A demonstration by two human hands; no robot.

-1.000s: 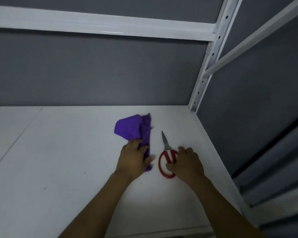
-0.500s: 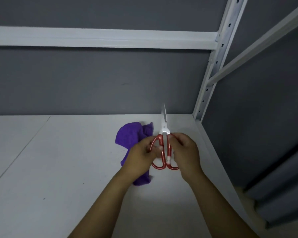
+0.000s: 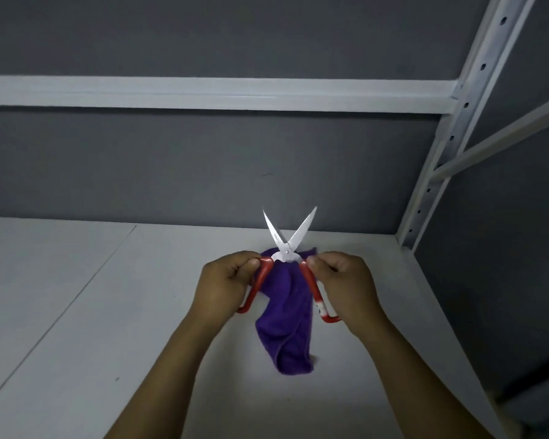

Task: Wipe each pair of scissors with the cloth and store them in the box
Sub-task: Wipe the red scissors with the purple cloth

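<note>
A pair of red-handled scissors [image 3: 286,248] is held up above the white shelf, blades spread into a V pointing away from me. My left hand [image 3: 227,285] grips the left red handle. My right hand [image 3: 346,286] grips the right red handle. A purple cloth [image 3: 287,324] lies crumpled on the shelf below and between my hands, partly hidden by the scissors. No box is in view.
The white shelf board [image 3: 108,327] ends at a grey back wall. A white perforated upright [image 3: 438,160] stands at the back right corner, with a white crossbeam [image 3: 203,93] above. The shelf's right edge drops off beside a grey side panel.
The scissors went from lying on the shelf to being lifted by both hands, and their blades have now spread apart. My left hand left the cloth, which stays on the shelf.
</note>
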